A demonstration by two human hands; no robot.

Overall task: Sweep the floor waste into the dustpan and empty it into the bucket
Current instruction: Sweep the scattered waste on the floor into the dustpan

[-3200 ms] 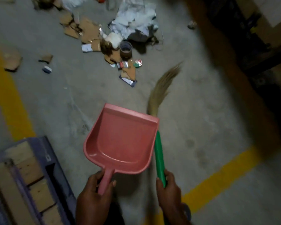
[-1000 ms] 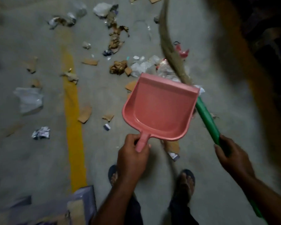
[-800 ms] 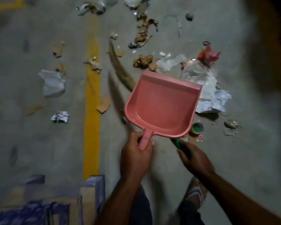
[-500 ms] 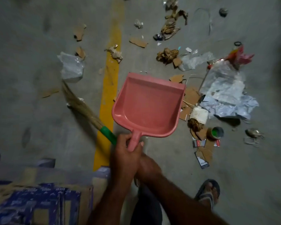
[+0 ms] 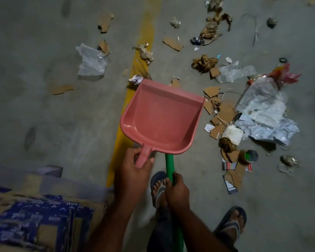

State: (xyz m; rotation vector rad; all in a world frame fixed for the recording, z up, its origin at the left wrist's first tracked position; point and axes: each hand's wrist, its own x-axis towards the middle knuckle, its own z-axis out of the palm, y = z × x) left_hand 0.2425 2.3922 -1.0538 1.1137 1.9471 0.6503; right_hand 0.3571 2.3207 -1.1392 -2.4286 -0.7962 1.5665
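My left hand (image 5: 135, 171) grips the handle of an empty pink dustpan (image 5: 162, 117), held level above the floor. My right hand (image 5: 176, 190) holds the green handle of a broom (image 5: 169, 166); the shaft runs up under the pan, and a few bristle tips (image 5: 143, 70) show past its far edge. Waste lies scattered on the grey floor: a heap of crumpled plastic and paper (image 5: 264, 113) to the right, torn cardboard pieces (image 5: 222, 113), a small green tin (image 5: 251, 156), a clear plastic bag (image 5: 92, 60) to the left. No bucket is in view.
A yellow painted line (image 5: 140, 57) runs up the floor under the dustpan. Blue-printed cardboard boxes (image 5: 35, 220) are stacked at the lower left. My feet in sandals (image 5: 229, 224) stand at the bottom, near the cardboard scraps.
The broom has swung from the left, where its bristles swept the floor beside the yellow line, back to point straight ahead under the dustpan. The view has shifted slightly.
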